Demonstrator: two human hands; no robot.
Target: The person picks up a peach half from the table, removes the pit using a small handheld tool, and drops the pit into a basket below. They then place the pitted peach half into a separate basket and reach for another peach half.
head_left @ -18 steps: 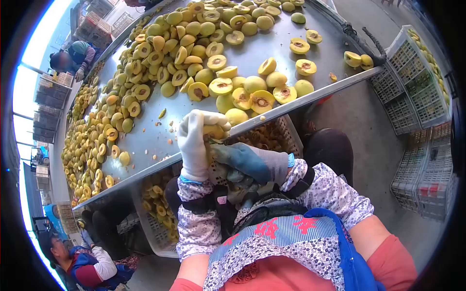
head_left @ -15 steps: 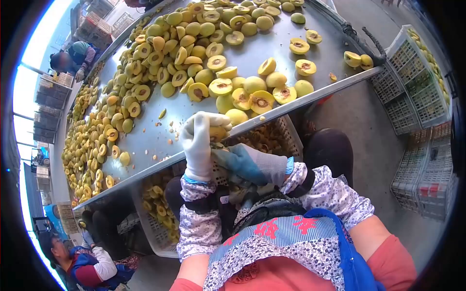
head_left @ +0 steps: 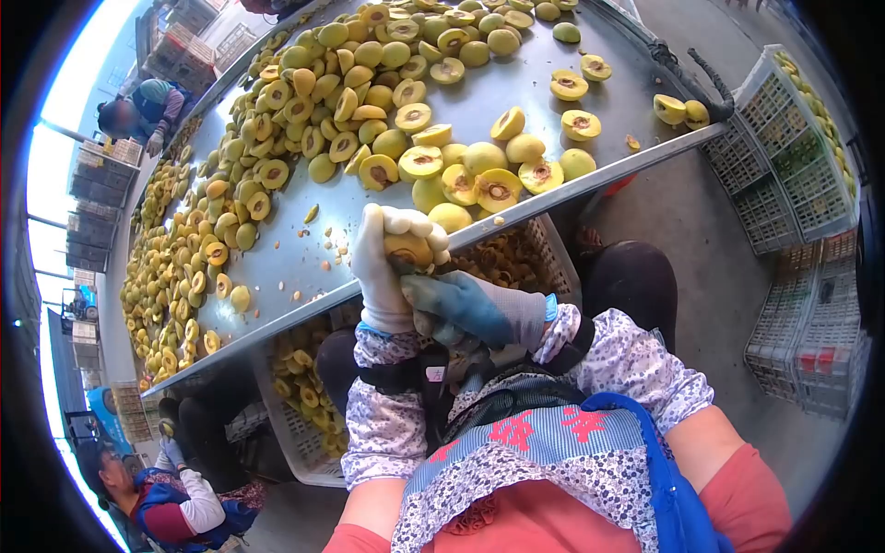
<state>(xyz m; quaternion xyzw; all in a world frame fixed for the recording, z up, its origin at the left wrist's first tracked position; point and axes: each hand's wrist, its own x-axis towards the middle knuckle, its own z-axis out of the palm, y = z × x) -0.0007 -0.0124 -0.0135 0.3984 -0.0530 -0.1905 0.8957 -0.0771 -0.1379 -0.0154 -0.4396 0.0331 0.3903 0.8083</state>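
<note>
Since the earlier frame the left hand (head_left: 385,276) has turned slightly, and more of the fruit piece (head_left: 408,247) it holds now shows; the right hand (head_left: 475,309) has hardly shifted.

In the head view, the left hand wears a white glove, its fingers curled and clamped on the fruit piece, just off the near edge of the tabletop (head_left: 286,253). The right hand, in a blue-grey glove, sits at 4 o'clock from it, thumb reaching up close under the fruit piece. Its fingers are folded, but I cannot tell whether they grip anything.

From the hands, a cluster of cut fruit (head_left: 499,190) lies at 1 o'clock along the metal rim, and a large heap of halves (head_left: 332,101) spreads across the tabletop from 10 to 12 o'clock. Under the edge, a crate (head_left: 560,253) of fruit pieces stands at 2 o'clock from the right hand; another crate (head_left: 318,480), holding yellow halves, is at 7 o'clock from the left.

Out toward 2 o'clock of the view stands a tilted crate (head_left: 800,157) of fruit, with stacked crates (head_left: 793,323) at 3. One co-worker (head_left: 175,507) sits at 8 o'clock, another (head_left: 164,103) bends at 10.
</note>
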